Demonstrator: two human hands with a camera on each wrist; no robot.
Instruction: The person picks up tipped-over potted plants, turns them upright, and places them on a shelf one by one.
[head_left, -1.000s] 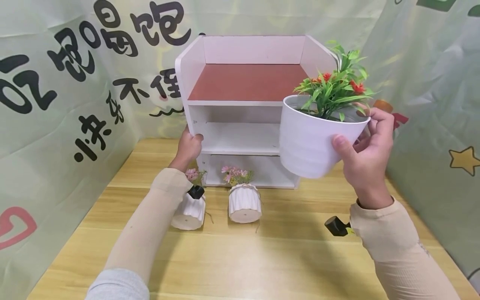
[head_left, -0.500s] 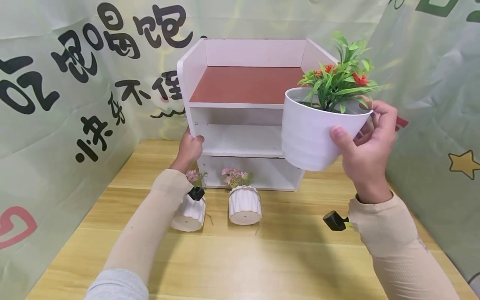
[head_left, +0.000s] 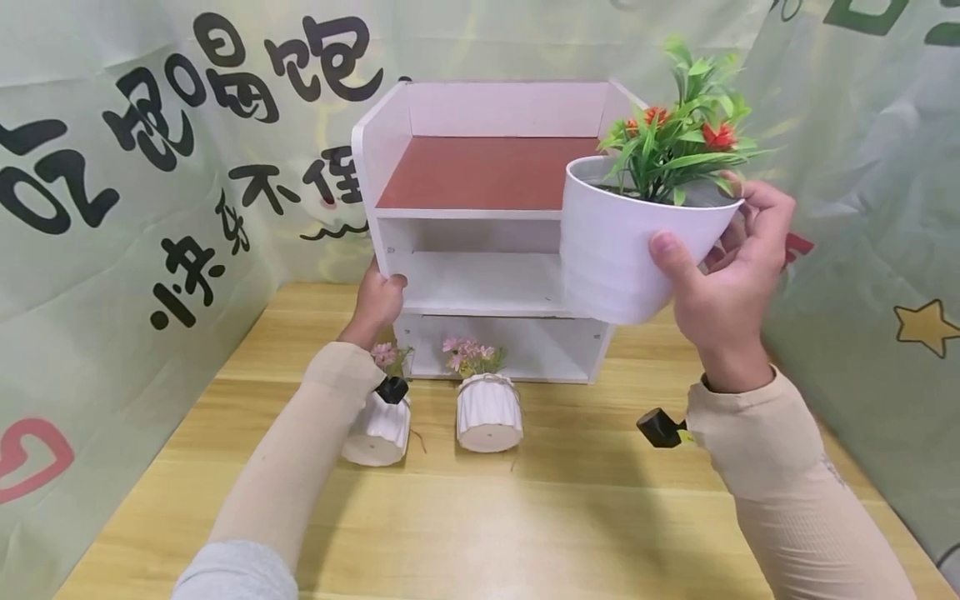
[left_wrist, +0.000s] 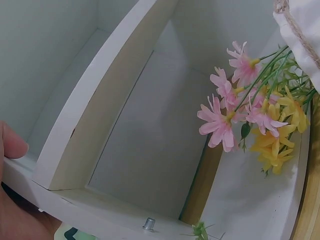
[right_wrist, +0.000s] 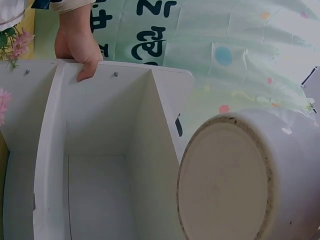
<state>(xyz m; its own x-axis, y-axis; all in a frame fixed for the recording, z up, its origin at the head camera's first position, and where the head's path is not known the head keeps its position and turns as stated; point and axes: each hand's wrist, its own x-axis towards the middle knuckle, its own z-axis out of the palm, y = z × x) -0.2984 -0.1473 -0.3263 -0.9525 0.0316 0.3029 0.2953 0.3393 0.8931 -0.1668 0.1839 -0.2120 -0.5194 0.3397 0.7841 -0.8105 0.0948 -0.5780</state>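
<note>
Right hand [head_left: 723,275]: the gripped white pot [head_left: 630,250] blocks passage directly to its left and screens the right end of the shelf unit [head_left: 480,214]. Beyond the pot, further left, the red top surface [head_left: 480,171] is open from the front; raised panels close its sides and back. Left hand [head_left: 378,304]: the side panel obstructs passage to its right. Below it, two small flowerpots [head_left: 489,410] obstruct the bottom compartment; a narrow gap separates them.

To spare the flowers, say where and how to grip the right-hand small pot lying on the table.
Probably best grip the small pot round its ribbed white sides, from above: it lies base facing the camera, pink flowers toward the shelf.
</note>
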